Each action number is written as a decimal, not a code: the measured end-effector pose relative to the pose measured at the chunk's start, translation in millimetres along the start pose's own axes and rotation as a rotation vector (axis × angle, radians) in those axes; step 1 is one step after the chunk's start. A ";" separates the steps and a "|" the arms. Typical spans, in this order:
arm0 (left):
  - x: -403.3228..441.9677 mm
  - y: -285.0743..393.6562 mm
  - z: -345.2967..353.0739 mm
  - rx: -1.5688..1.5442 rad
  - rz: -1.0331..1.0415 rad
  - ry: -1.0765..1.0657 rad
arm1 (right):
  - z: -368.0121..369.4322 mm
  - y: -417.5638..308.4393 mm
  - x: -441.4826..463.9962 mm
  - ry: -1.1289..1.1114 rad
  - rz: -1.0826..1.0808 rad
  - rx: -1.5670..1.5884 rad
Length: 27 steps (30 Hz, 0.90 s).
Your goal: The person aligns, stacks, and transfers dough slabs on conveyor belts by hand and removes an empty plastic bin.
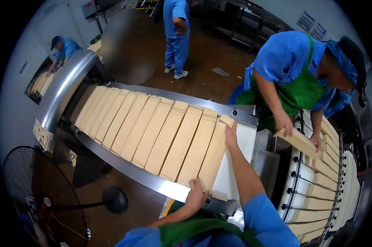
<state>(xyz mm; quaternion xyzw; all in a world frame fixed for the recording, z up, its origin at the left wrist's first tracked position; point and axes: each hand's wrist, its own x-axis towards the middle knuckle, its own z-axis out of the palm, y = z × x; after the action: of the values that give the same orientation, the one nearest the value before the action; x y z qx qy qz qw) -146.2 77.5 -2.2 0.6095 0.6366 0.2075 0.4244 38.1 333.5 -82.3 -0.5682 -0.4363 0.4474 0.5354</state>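
Pale strips [153, 133] lie side by side across a conveyor [240, 158], in a row running from the metal hood [68, 88] on the far left to the near right, where white belt shows past the end strip [213, 158]. In the head view, the right hand [231, 133] grips the end strip's far end, fingers bent over it; the left hand [197, 194] grips its near end with curled fingers. A small pale piece [219, 195] lies just right of the left hand; it may be part of a lower layer, though the view is unclear. To the right, a co-worker [290, 68] in a green apron holds another strip [300, 144] in both hands above a rack [317, 193] of pale strips. A person [177, 37] in blue stands at the far side, and a fan [23, 177] stands at the left.
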 end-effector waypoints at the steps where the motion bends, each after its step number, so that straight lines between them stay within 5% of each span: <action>1: 1.7 0.8 -1.1 -0.016 0.012 -0.007 | 3.6 -4.0 3.3 0.006 0.001 0.002; 4: 6.8 7.4 -5.9 -0.072 -0.026 -0.049 | 5.5 -5.2 8.1 -0.041 0.088 0.017; 6: 9.7 7.4 -4.3 -0.107 -0.053 -0.079 | 6.5 0.1 11.3 0.045 -0.209 -0.721; 7: 10.6 5.3 -0.5 -0.113 -0.026 -0.058 | 11.4 -18.5 6.1 0.049 -0.205 -0.721; 9: 13.8 3.0 4.6 -0.115 0.006 -0.044 | 19.8 -60.6 -3.7 -0.151 -0.185 -1.284; 12: 15.4 3.9 6.2 -0.129 0.001 -0.071 | 28.4 -84.2 -6.8 -0.219 -0.006 -1.269; 16: 13.7 21.4 4.0 -0.057 -0.024 -0.057 | 13.8 -69.5 -7.4 -0.054 -0.046 -1.363; 23: 30.0 15.7 13.4 0.076 0.171 -0.084 | -66.4 -125.2 -32.8 0.166 0.598 -1.001; 24: 39.8 -6.0 27.9 0.141 0.285 -0.052 | -80.3 -82.8 -22.9 0.181 0.454 -1.209; 27: 36.2 11.9 44.7 0.333 0.210 -0.073 | -100.3 -118.2 -66.8 0.221 0.489 -0.952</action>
<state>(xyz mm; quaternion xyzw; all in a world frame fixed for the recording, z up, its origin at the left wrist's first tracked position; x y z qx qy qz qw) -99.8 102.6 -28.0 0.7414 0.5793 0.1203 0.3165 119.4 251.9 41.1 -0.8763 -0.3870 0.2493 0.1422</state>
